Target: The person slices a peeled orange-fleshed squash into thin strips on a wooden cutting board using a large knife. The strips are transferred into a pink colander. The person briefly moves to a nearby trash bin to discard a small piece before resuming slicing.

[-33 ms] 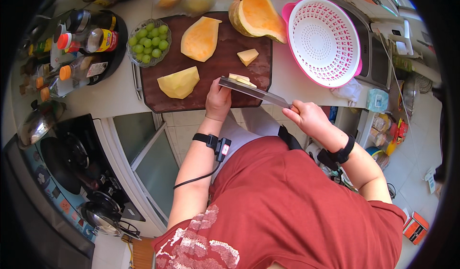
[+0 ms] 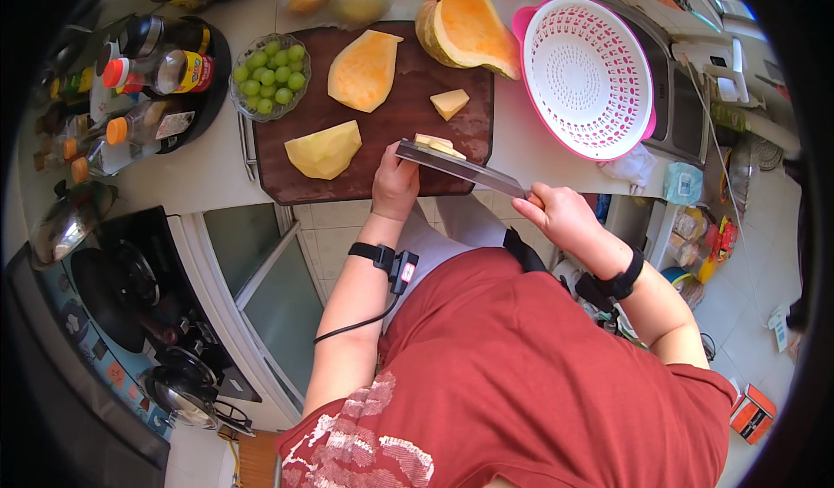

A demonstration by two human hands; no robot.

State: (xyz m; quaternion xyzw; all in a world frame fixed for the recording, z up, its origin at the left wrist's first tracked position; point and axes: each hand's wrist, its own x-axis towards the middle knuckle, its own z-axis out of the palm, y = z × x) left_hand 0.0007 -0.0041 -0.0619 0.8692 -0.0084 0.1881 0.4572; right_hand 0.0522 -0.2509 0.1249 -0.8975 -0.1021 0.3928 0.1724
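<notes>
Grasping the knife (image 2: 460, 168) by its handle in the right hand (image 2: 563, 214); cannot tell the grip of the left hand (image 2: 395, 184), beside the blade's far end. Press evenly through the pale slices (image 2: 443, 146) at frame centre, on the cutting board (image 2: 417, 97), tucking fingertips back.

Broad knife (image 2: 460, 168) (slanting) beside pale slices (image 2: 440, 145)

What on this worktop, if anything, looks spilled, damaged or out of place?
Nothing looks spilled, and the knife in the right hand shows no visible damage. Slightly odd: the hollowed pumpkin covers the cutting board at its back right corner, and the glass bowl of grapes overlaps its left edge, both straddling board and counter.
</notes>
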